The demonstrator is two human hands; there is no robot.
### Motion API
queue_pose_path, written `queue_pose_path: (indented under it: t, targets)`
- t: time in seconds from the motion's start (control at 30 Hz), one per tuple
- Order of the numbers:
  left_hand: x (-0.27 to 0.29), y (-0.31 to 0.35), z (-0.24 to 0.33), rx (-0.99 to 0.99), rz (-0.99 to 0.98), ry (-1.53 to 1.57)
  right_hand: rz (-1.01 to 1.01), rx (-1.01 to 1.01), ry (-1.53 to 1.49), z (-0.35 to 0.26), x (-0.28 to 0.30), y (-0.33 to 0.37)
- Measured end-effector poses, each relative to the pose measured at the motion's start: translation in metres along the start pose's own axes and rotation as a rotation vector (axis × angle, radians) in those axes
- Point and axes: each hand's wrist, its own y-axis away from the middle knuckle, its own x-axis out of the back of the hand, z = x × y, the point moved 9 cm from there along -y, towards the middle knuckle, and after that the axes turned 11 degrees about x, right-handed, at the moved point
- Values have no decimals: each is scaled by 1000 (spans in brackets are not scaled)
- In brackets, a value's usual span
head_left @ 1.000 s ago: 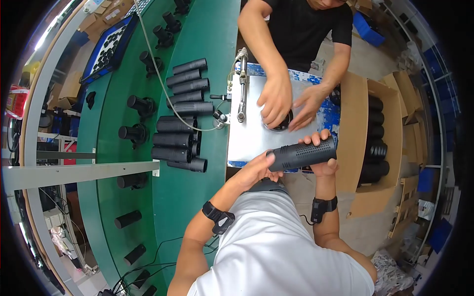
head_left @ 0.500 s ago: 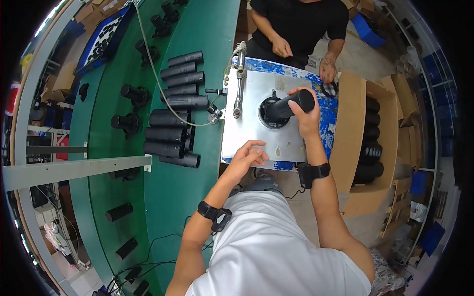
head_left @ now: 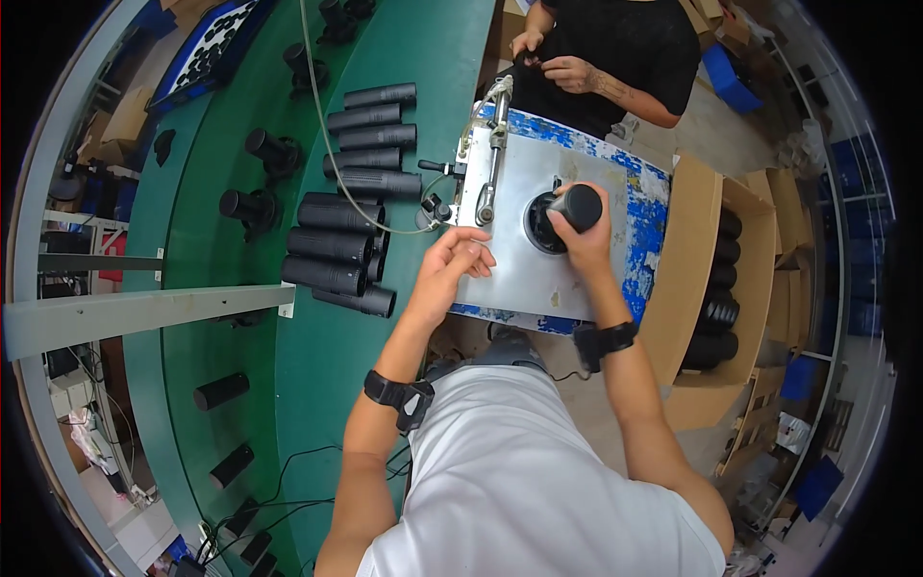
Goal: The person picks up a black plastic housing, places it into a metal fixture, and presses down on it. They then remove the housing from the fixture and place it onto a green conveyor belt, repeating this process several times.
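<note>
My right hand [head_left: 588, 236] is wrapped round a black cylinder [head_left: 582, 204]. The cylinder's closed round top faces up, and its lower end sits at a black ring-shaped base [head_left: 540, 226] on a bare metal plate [head_left: 529, 279]. Its bottom edge is partly hidden by my fingers. My left hand [head_left: 456, 264] hovers at the plate's left edge, just below a small air-cylinder fixture [head_left: 493, 159]. Nothing shows in its loosely bent fingers, which are apart.
Several black ribbed tubes [head_left: 332, 242] lie on the green bench to the left, with black flanged parts [head_left: 248, 210] beyond. A cardboard box [head_left: 678, 279] of black tubes stands right. A co-worker [head_left: 611, 58] handles a small dark thing opposite. A thin hose [head_left: 327, 125] crosses the bench.
My left hand has moved up and left toward the fixture. The cylinder in my right hand stands more upright over the base. The co-worker's hands have come together. The whole view has shifted slightly.
</note>
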Motion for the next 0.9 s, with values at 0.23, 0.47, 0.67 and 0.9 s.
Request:
queue_pose_path:
  t: [0.23, 0.47, 0.67, 0.9]
  targets:
    - [31, -39, 35, -111, 101, -244, 21, 168, 141, -3, -4, 5]
    - [80, -132, 71, -313, 590, -1165, -114, 162, 70, 4, -10, 0]
    - [83, -155, 33, 316, 418, -1560, -130, 182, 50, 5, -5, 1]
    - [115, -137, 41, -192, 492, -1269, -141, 146, -47, -2, -21, -7]
